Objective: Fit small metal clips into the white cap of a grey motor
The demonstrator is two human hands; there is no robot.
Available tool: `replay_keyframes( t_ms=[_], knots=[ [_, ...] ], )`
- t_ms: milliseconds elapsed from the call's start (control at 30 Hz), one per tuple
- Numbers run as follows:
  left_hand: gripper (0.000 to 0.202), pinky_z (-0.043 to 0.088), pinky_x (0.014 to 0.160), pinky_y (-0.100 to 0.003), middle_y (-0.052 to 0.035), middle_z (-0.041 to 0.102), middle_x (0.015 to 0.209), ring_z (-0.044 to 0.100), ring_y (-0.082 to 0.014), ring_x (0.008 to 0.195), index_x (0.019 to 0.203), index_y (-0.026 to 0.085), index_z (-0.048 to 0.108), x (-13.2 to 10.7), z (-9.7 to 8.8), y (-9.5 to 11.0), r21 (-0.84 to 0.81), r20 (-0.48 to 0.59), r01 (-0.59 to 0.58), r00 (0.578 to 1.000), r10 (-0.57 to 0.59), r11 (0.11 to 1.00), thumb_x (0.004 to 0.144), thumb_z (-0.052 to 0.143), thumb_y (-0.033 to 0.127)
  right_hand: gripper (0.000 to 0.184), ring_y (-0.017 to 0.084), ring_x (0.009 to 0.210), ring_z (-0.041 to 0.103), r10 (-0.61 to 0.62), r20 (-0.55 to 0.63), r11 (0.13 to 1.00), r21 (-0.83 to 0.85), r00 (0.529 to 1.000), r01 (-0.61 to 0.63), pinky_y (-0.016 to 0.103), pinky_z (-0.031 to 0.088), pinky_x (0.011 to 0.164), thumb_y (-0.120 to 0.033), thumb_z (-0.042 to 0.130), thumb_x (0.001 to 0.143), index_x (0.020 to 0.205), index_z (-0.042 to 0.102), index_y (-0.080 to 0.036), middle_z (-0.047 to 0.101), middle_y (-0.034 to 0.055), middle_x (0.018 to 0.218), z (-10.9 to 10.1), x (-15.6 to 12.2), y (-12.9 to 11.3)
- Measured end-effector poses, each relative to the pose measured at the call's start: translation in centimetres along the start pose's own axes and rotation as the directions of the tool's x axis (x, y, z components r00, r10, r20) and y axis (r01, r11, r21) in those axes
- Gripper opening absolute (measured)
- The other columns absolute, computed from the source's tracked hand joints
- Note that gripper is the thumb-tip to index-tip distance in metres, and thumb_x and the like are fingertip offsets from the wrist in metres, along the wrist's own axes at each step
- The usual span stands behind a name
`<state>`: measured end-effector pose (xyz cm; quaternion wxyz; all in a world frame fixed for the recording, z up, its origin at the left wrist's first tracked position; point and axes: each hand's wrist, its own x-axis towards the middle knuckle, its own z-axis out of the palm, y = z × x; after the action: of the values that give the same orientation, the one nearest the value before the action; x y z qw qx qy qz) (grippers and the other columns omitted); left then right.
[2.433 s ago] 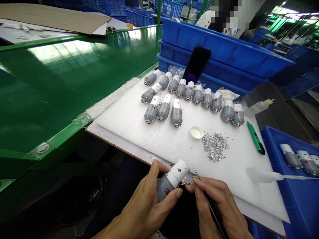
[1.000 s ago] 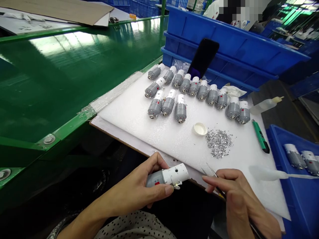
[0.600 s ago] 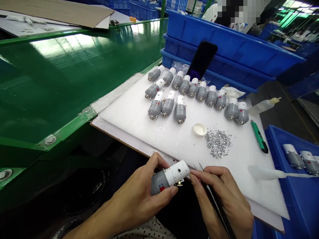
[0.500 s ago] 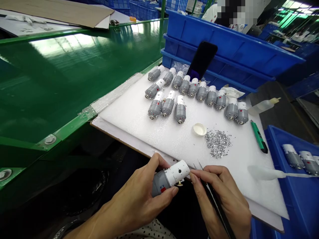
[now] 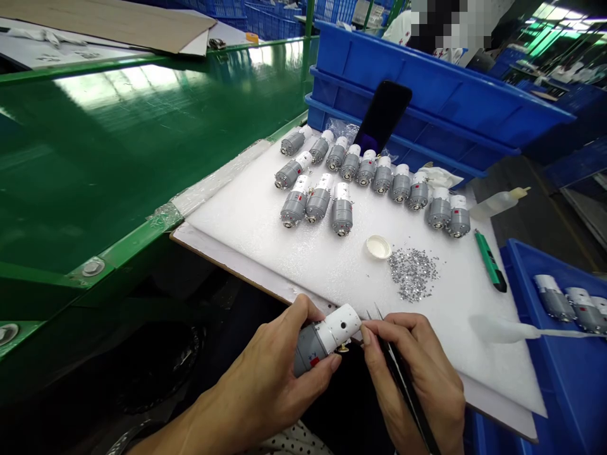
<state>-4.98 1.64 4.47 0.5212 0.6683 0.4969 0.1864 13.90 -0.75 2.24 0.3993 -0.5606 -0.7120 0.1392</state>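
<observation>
**Close work, both grips closed**

The person's left hand (image 5: pixel 268 373) is clenched around a grey-and-white cylindrical motor (image 5: pixel 323 341), its fingers curled over the top and its thumb pressed underneath. The motor lies tilted inside that grip, its white end pointing toward the right fingers, and it is held just off the board's near edge. A tiny brass fitting (image 5: pixel 343 348) sits on its underside, just past the left thumb.

The right hand (image 5: pixel 420 379) grasps slim black-handled steel tweezers (image 5: pixel 378 316) between thumb and fingers. The tweezer tips stand slightly apart and clear of the motor, just beyond the right fingertips, while the right index fingertip sits just beside the white end.

Beyond the right fingers, a white foam board (image 5: pixel 265 234) carries a small white plastic cap (image 5: pixel 378 247) and a heap of silver metal flakes (image 5: pixel 412 273). Farther out from both hands, rows of matching grey-and-white motors (image 5: pixel 341 215) lie on the foam. Past the right fingers sit a green pen-shaped tool (image 5: pixel 490 270), a translucent plastic dropper bottle (image 5: pixel 502 328) and a blue plastic crate (image 5: pixel 516 254) holding more motors (image 5: pixel 552 297). Well past the fingertips, a black phone (image 5: pixel 382 117) leans against stacked blue crates (image 5: pixel 427 95), and a glossy green conveyor belt (image 5: pixel 118 158) runs left of the left hand.
</observation>
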Motion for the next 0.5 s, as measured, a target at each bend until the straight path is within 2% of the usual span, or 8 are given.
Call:
replay_keyframes(
  t_ms=[100,200,267,400,500],
  knots=[
    [0.016,0.036,0.055,-0.022,0.0075,0.052,0.069,0.046,-0.0099,0.057,0.099,0.023,0.046,0.1,0.0,0.1,-0.05,0.028,0.039,0.999,-0.038,0.998,0.091,0.056,0.031,0.01,0.012,0.075,0.057,0.024,-0.037,1.0,-0.003,0.999,-0.024,0.024,0.049,0.065,-0.013,0.058,0.092,0.097,0.065,-0.018,0.052,0.0037,0.09,0.3,0.0,0.0],
    [0.018,0.037,0.056,-0.022,0.0066,0.052,0.073,0.045,-0.0093,0.06,0.098,0.022,0.044,0.2,0.1,0.0,-0.133,0.048,0.069,0.997,-0.063,0.989,0.091,0.057,0.031,0.006,0.011,0.073,0.058,0.017,-0.053,1.0,0.001,0.998,-0.017,0.022,0.048,0.064,-0.017,0.06,0.091,0.093,0.066,-0.018,0.053,0.0026,0.087,0.2,0.2,-0.3],
    [0.021,0.038,0.056,-0.021,0.0055,0.053,0.078,0.044,-0.0088,0.062,0.099,0.022,0.044,0.3,0.2,-0.2,-0.238,0.08,0.084,0.995,-0.066,0.968,0.09,0.059,0.033,0.009,0.011,0.073,0.059,0.094,-0.049,0.995,0.034,0.994,-0.092,0.022,0.048,0.064,-0.022,0.059,0.093,0.089,0.067,-0.02,0.056,0.0011,0.086,-0.1,0.2,-0.7],
    [0.027,0.04,0.05,-0.018,0.005,0.052,0.086,0.045,-0.0051,0.056,0.102,0.022,0.042,0.6,0.6,-0.7,-0.515,0.195,0.188,0.976,-0.1,0.836,0.09,0.06,0.038,0.033,0.014,0.071,0.062,0.328,-0.142,0.944,0.075,0.934,-0.32,0.025,0.046,0.059,-0.038,0.044,0.1,0.092,0.073,-0.024,0.06,0.0012,0.083,-1.7,-0.7,0.2],
    [0.03,0.038,0.045,-0.016,0.0044,0.053,0.09,0.048,-0.0028,0.052,0.101,0.022,0.042,0.7,0.8,-1.0,-0.602,0.232,0.234,0.966,-0.113,0.763,0.089,0.062,0.041,0.064,0.019,0.067,0.062,0.345,-0.251,0.93,-0.04,0.904,-0.366,0.032,0.04,0.049,-0.05,0.02,0.101,0.079,0.074,-0.022,0.062,0.0074,0.08,-3.9,-2.4,3.8]
  ],
)
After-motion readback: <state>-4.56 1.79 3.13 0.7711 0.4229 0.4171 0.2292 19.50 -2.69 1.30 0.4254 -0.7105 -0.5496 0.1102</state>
